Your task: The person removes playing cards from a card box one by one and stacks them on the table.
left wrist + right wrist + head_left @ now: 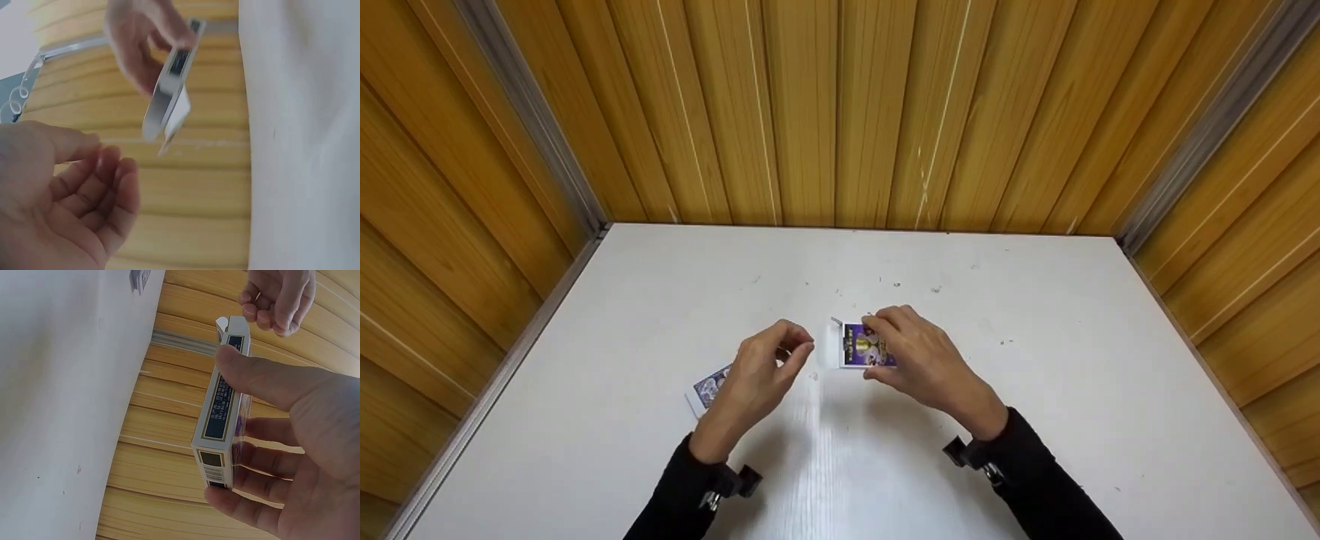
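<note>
The right hand (pixel 924 365) gripped a card box (pixel 864 346) above the table (pixel 1035 420), thumb on one narrow side and fingers curled round the other; its flap (pixel 230 326) stood open towards the left hand (pixel 756 379). That hand hovered just beside the box, fingers loosely curled, holding nothing; cards (pixel 709 388) lay on the table beneath its wrist.

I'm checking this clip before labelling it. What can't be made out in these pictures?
- Inside of the card box: its flap is open, but no view looks in.
- Print on the box: too small in the head view, partly covered by the right hand.
- Cards on the table: half hidden by the left hand; how many is unclear.
- Box in the left wrist view: blurred.
</note>
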`<state>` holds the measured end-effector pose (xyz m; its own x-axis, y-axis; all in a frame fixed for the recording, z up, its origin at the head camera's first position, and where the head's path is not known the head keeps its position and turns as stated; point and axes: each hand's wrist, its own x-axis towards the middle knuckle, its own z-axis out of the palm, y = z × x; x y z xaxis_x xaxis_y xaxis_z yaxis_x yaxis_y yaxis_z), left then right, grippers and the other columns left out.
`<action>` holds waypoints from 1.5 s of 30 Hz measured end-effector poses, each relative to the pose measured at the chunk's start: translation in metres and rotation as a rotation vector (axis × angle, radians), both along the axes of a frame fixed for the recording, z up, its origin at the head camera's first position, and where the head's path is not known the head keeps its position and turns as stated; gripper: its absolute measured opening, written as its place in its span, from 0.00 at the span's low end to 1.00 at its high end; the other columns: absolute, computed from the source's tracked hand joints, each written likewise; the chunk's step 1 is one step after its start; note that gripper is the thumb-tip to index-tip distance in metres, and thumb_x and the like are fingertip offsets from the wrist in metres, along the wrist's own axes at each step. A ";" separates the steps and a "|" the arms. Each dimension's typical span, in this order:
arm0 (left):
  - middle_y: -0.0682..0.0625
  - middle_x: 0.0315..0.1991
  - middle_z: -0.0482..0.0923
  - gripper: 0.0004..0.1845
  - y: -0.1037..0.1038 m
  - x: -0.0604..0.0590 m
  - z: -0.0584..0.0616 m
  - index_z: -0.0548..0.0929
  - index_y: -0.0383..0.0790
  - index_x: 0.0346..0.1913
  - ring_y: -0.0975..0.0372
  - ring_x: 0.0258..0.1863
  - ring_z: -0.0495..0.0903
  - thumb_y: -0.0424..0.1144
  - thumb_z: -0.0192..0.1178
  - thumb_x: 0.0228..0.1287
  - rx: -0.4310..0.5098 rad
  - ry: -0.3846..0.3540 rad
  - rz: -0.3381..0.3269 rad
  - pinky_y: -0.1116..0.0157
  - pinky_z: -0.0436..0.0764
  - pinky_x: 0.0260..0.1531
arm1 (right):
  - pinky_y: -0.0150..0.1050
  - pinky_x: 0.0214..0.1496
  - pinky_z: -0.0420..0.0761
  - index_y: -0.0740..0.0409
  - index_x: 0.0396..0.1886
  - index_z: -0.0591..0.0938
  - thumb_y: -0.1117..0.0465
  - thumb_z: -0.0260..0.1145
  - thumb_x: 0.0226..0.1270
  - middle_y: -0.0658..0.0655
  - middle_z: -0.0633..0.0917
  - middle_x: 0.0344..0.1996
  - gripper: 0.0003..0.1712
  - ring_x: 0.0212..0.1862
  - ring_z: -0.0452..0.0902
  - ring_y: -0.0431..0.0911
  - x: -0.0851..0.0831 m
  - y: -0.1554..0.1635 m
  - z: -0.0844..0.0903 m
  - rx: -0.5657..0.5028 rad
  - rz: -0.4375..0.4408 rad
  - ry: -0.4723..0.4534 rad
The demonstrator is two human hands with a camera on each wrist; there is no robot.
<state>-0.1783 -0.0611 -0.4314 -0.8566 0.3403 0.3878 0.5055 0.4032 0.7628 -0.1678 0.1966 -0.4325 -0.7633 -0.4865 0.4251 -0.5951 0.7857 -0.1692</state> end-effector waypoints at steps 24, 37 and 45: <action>0.50 0.34 0.75 0.09 0.007 -0.004 -0.026 0.72 0.34 0.42 0.62 0.33 0.76 0.29 0.64 0.71 0.170 -0.308 -0.172 0.71 0.77 0.32 | 0.41 0.49 0.83 0.58 0.63 0.80 0.51 0.85 0.52 0.55 0.80 0.53 0.40 0.54 0.77 0.47 0.014 -0.021 0.006 0.005 0.100 0.051; 0.48 0.33 0.78 0.10 0.005 -0.004 -0.027 0.71 0.33 0.43 0.62 0.31 0.78 0.25 0.63 0.70 0.163 -0.320 -0.163 0.67 0.82 0.32 | 0.42 0.49 0.83 0.58 0.63 0.80 0.50 0.84 0.54 0.54 0.80 0.54 0.39 0.54 0.77 0.47 0.011 -0.020 0.001 0.037 0.075 0.024; 0.42 0.36 0.82 0.16 0.000 -0.007 -0.024 0.72 0.30 0.56 0.61 0.33 0.78 0.20 0.60 0.68 0.147 -0.227 -0.137 0.71 0.77 0.31 | 0.43 0.49 0.83 0.58 0.64 0.80 0.51 0.84 0.53 0.55 0.80 0.54 0.39 0.55 0.77 0.47 0.004 -0.014 -0.002 -0.003 0.053 -0.011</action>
